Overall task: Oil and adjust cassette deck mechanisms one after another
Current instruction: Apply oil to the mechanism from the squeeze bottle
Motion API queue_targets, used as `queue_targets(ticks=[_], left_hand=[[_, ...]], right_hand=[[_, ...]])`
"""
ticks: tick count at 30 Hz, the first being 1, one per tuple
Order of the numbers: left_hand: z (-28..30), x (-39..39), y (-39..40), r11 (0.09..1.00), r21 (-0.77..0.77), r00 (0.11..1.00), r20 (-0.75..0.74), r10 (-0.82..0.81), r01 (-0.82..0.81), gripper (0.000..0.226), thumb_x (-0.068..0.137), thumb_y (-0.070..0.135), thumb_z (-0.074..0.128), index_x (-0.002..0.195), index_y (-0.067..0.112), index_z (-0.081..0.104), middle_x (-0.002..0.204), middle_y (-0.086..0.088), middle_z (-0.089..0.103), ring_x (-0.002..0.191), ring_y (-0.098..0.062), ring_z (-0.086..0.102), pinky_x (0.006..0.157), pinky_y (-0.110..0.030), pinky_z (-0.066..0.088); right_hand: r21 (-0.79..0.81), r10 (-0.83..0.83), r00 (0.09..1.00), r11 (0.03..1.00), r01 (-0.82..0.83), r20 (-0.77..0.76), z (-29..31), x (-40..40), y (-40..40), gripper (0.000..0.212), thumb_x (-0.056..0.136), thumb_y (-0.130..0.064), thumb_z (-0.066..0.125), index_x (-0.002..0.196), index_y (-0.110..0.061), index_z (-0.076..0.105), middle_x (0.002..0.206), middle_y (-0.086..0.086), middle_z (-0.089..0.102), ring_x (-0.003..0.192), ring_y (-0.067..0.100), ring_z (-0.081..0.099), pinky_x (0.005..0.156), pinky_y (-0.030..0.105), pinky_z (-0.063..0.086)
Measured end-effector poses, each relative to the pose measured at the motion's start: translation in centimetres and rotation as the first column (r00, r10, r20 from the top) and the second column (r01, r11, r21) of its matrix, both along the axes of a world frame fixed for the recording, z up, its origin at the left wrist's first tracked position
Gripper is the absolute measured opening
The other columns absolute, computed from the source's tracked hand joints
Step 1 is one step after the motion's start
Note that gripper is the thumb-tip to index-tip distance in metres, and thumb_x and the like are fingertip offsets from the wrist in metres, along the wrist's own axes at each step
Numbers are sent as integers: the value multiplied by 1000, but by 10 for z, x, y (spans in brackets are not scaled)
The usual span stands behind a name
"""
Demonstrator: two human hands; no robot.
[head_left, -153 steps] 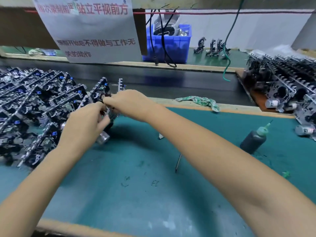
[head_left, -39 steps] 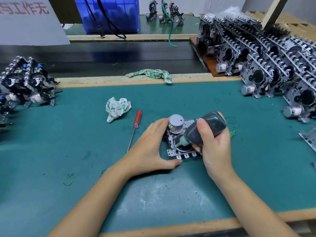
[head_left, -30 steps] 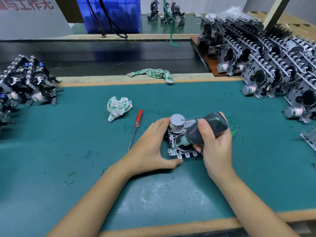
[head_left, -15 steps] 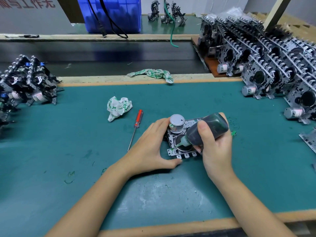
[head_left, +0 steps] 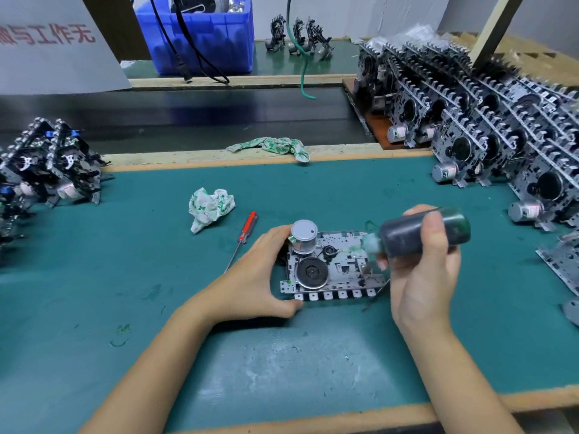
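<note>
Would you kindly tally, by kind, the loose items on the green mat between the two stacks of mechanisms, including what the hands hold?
Cassette deck mechanism: 1
Oil bottle: 1
Screwdriver: 1
Crumpled cloth: 1
Total: 4

The left hand (head_left: 257,277) lay palm-down, its fingers and thumb curved. The right hand (head_left: 423,264) was raised with its fingers wrapped tight, forearms both bare.
</note>
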State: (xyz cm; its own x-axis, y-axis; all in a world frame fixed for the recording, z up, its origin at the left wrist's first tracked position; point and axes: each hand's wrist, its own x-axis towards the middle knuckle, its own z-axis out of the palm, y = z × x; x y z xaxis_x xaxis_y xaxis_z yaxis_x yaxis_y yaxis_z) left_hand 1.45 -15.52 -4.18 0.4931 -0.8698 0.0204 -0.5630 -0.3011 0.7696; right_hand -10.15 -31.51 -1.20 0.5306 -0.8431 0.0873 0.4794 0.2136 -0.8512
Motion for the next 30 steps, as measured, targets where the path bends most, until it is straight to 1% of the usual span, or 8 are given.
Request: queue_targets(ticks=[4, 8, 15, 17, 19, 22, 26, 30], left_hand=[[3, 5, 7, 999, 33, 994, -107, -27, 31, 92, 64, 21, 73, 143, 28, 27, 139, 10, 41, 132, -6, 37, 112, -32, 30], [4, 5, 7, 999, 30, 991, -128, -35, 40, 92, 64, 22, 73, 143, 28, 26, 140, 11, 40, 132, -5, 36, 113, -31, 29], [3, 4, 7, 1000, 10, 976, -220, -3, 6, 99, 66, 28, 77, 146, 35, 19, 146, 23, 32, 133, 9, 30, 109, -11, 24], [6, -2, -1, 988, -44, 963, -232, 136, -150, 88, 68, 42, 78, 142, 36, 29, 139, 27, 39, 126, 15, 36, 105, -9, 28], [7, -10, -14, 934, -130, 940, -135, 315, -331, 69, 76, 51, 71, 136, 31, 42, 129, 22, 50, 117, 14, 43, 99, -9, 34], [11, -19, -31, 830, -235, 862, -94, 499, -506, 39, 88, 40, 60, 123, 25, 55, 110, 14, 61, 100, 9, 54, 84, -9, 41], [18, -16, -42, 760, -271, 806, -171, 567, -591, 28, 97, 42, 45, 99, 24, 67, 90, 15, 66, 84, 8, 56, 71, -4, 36], [13, -15, -40, 751, -316, 814, -285, 507, -579, 20, 95, 33, 51, 93, 24, 69, 85, 25, 67, 83, 12, 58, 75, -7, 39]], right_hand=[[30, 24, 993, 999, -21, -114, 0, 2, -2, 25, 78, -39, 67, 81, -17, 57, 60, -12, 60, 53, 5, 56, 41, 17, 41], [61, 48, 978, 997, -37, -202, -6, 5, -4, 22, 87, -34, 59, 79, -14, 53, 57, -8, 59, 48, 8, 51, 42, 17, 40], [115, 44, 975, 993, -19, -219, -9, 7, -10, 22, 90, -33, 59, 78, -15, 56, 58, -8, 62, 52, 5, 57, 46, 17, 45], [133, 44, 976, 991, -16, -213, -8, 7, -12, 22, 89, -34, 60, 78, -14, 57, 60, -7, 63, 54, 5, 58, 46, 18, 46], [167, 45, 980, 986, -12, -195, -7, 7, -13, 23, 88, -35, 60, 81, -13, 57, 63, -5, 63, 56, 6, 59, 47, 19, 47], [231, 33, 989, 973, 1, -147, -5, 6, -17, 24, 89, -36, 59, 87, -12, 54, 66, -3, 62, 58, 6, 60, 49, 20, 48], [265, -2, 995, 964, 28, -101, -4, 3, -22, 22, 92, -34, 57, 89, -12, 53, 68, -3, 64, 60, 6, 61, 49, 20, 48], [224, 28, 993, 975, -1, -116, -1, 5, -17, 29, 79, -37, 65, 85, -11, 55, 63, -6, 64, 60, 4, 62, 51, 19, 49]])
